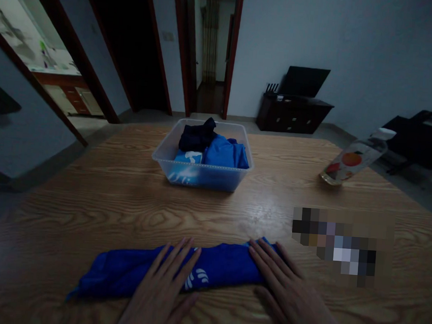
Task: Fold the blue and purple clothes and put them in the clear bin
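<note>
A blue cloth bundle (223, 266) with a white print lies as a long flat strip across the near part of the wooden table. My left hand (165, 277) rests on its middle-left part, fingers stretched out and spread. On its right end lies my right hand (283, 285), also open, fingers extended over the cloth. Neither hand grips anything. The strip's left end extends past my left hand and ends in a thin blue tip.
A clear plastic tub (157, 157) beyond the cloth holds dark and blue fabric items. A transparent bottle (353, 159) stands at the table's right. Nearer, a pixelated item (343, 252) lies right of my right hand. A dark cabinet (293, 115) stands by the wall.
</note>
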`<state>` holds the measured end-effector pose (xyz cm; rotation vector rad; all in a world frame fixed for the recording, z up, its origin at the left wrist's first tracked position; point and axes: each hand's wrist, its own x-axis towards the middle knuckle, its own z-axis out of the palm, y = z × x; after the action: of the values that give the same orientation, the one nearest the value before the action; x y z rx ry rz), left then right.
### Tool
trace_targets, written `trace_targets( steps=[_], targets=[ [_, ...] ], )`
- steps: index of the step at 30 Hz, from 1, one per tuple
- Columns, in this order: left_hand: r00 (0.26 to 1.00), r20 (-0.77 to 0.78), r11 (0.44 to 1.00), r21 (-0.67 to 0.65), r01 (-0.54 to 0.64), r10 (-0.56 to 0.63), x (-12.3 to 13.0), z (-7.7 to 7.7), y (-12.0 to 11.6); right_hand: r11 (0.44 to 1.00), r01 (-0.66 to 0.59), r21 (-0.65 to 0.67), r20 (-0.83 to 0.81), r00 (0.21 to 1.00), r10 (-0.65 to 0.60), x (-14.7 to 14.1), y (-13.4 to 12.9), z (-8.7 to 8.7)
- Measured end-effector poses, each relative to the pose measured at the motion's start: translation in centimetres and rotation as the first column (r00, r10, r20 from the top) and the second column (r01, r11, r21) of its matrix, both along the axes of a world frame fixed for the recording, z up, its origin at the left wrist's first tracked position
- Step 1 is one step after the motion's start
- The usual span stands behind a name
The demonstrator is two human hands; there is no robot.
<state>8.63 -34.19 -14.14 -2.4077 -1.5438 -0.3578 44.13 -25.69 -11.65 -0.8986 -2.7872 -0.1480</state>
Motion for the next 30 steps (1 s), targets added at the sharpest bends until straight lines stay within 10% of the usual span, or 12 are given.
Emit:
trace_targets(
  steps=[10, 18, 30],
  targets=[
    [0.968, 0.078, 0.971, 0.024, -0.239, 0.237, -10.2, -1.9, -2.3, 0.998, -0.057, 0.021, -0.111, 0.992, 0.059, -0.2, -0.2, 0.2],
    [0.979, 0.157, 0.989, -0.090, -0.116, 0.129, -4.2, -0.9, -0.6, 0.964, -0.191, -0.188, -0.434, 0.896, 0.093, -4.4, -2.6, -0.1],
    [0.943, 0.292, 0.945, -0.321, -0.063, 0.162, -2.7, 0.8, 1.8, 0.971, -0.140, -0.195, -0.328, 0.942, 0.070, -4.9, -2.8, -0.6]
  ],
)
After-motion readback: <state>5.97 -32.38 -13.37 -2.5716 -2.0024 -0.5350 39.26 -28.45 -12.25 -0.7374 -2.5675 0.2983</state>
